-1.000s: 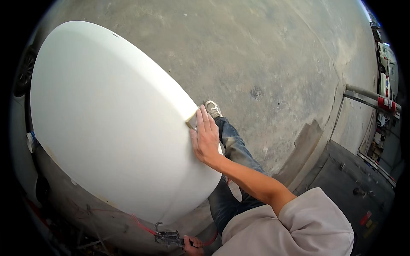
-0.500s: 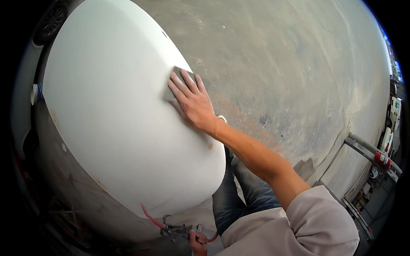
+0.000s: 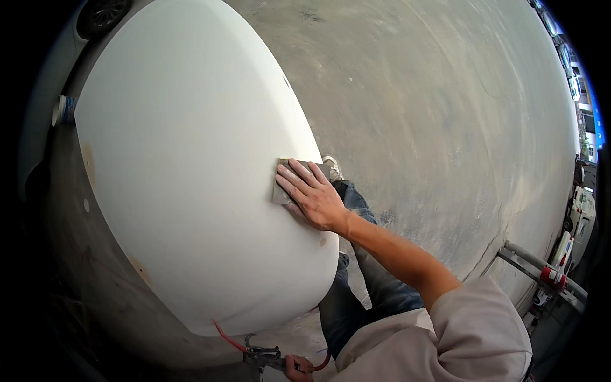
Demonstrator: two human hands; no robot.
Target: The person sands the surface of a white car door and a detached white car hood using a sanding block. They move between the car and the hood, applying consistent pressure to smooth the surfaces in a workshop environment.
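A large white, curved car panel (image 3: 191,159), probably a hood, fills the left half of the view. Near its right edge, my right hand (image 3: 315,197) lies flat on a grey sheet of sandpaper (image 3: 279,192), fingers stretched over it and pressing it to the surface. At the bottom edge, my left hand (image 3: 299,368) is closed round the grip of a gun-shaped grey metal tool (image 3: 261,358). A thin red hose or tube (image 3: 227,336) runs from that tool to the panel's near edge. Part of the left hand is cut off by the frame.
A tub (image 3: 65,111) stands by the panel's far-left edge, with a car wheel (image 3: 103,16) beyond. Tan patches (image 3: 140,270) mark the panel's left rim. My shoe (image 3: 332,167) shows past the right edge on the concrete floor (image 3: 433,127). A metal pipe frame (image 3: 541,270) stands at right.
My right hand has slid the sandpaper back toward me along the panel's right side. The view has shifted a little. My left hand still holds the metal tool.
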